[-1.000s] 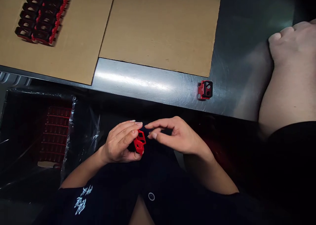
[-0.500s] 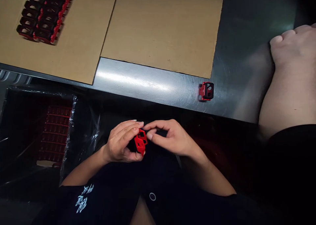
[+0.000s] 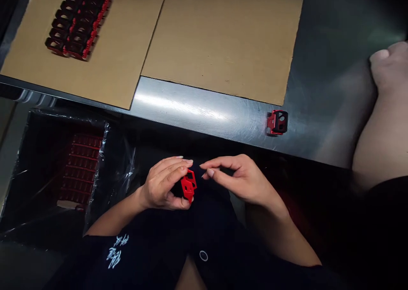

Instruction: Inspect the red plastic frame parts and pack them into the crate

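At the far left, below the table edge, a black bin (image 3: 19, 175) lined with clear plastic film (image 3: 123, 167), with rows of red parts (image 3: 81, 167) stacked inside and a pale strip of card (image 3: 68, 204) at their foot. Above the bin, on a cardboard sheet (image 3: 105, 82) lying on a stainless steel table (image 3: 197, 107), a double block of red-and-black brackets (image 3: 75, 24), set in tight rows and running up to the top of the view.

Near the middle, over a dark shirt (image 3: 153, 251) with white lettering (image 3: 114, 256) and a metal snap ring (image 3: 203, 256), the left hand (image 3: 162, 181): a narrow, closed grip, fingers curled and thumb pressing on a red bracket with square cut-outs (image 3: 188, 186). The bracket tilted, jutting out past the fingertips toward the other hand. Just beside it, the right hand (image 3: 242, 179): empty, loosely curved, thumb and fingers a narrow gap apart, not touching the bracket.

Further right, a second cardboard sheet (image 3: 223, 43), edge to edge with the first. Just below its corner, on bare steel, a lone red-and-black bracket (image 3: 277, 122), well apart from the hands. At the far right edge, another person's bare forearm and fist (image 3: 389, 69), resting on the table.
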A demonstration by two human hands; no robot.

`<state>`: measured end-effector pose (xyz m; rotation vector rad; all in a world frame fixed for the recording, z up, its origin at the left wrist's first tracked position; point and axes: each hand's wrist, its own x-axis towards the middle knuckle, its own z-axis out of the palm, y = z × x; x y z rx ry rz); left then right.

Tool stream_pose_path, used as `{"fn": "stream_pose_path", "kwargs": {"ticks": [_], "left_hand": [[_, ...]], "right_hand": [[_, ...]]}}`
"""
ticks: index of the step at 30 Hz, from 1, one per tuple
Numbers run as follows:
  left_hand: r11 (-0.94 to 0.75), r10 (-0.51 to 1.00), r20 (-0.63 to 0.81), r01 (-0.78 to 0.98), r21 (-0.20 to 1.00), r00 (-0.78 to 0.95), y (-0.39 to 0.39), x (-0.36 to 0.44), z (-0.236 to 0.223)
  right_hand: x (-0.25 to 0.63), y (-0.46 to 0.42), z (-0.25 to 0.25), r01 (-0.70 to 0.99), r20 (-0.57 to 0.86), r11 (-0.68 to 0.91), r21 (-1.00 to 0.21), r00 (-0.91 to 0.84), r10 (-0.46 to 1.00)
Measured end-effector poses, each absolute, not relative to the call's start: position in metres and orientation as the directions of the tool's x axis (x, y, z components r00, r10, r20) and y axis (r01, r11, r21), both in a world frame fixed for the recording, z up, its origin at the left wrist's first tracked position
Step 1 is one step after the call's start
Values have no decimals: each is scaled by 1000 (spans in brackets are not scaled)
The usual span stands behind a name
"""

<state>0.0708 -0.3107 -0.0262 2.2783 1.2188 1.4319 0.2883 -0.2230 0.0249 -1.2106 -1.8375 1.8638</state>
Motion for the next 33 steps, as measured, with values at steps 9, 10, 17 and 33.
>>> {"fn": "stream_pose_path", "kwargs": {"ticks": [9,10,17,33], "left_hand": [[-633,741,633,547,547,224,-314,70,-25],[-636,739,636,543,548,223,-314,70,-25],[-641,734,642,539,546,222,-313,70,-27],[-575,811,572,344,742,123,-325,66,-36]], "right_hand": [[271,-227,28,389,-344,-14,-921,-796,498],[274,-225,26,374,-343,-33,-927,-809,478],[283,-225,22,329,-361,-154,-931,-785,503],[278,-234,22,269,-362,-253,-929,-799,481]]}}
